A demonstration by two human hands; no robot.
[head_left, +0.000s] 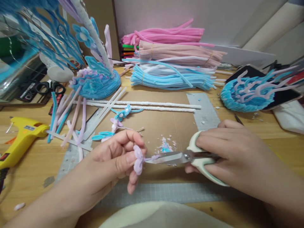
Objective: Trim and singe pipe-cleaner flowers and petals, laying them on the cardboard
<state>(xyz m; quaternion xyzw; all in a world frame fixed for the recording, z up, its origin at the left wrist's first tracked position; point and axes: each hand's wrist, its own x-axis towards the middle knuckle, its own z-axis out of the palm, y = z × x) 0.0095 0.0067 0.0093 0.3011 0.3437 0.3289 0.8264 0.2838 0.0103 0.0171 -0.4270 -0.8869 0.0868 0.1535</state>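
Between thumb and fingers, my left hand (121, 158) pinches a small lilac pipe-cleaner flower (138, 160), its stem pointing right. My right hand (225, 152) grips pale green-handled scissors (174, 157). The blades lie along the flower's stem, their tips close to the petals. Bits of trimmed fuzz (166, 145) are scattered on the cardboard (166, 123) just behind the blades. Beyond my left hand lie a blue pipe-cleaner flower sprig (123, 113), a lilac one (116, 124) and blue leaf-shaped loops (102, 136).
A yellow glue gun (21, 139) lies at the left, near loose pipe cleaners (76, 117). Two white fuzzy stems (152, 106) cross the cardboard. Bundles of pipe cleaners (171, 76) are stacked behind. A blue pipe-cleaner tree (102, 85) stands back left; a blue tufted piece (247, 95) sits right.
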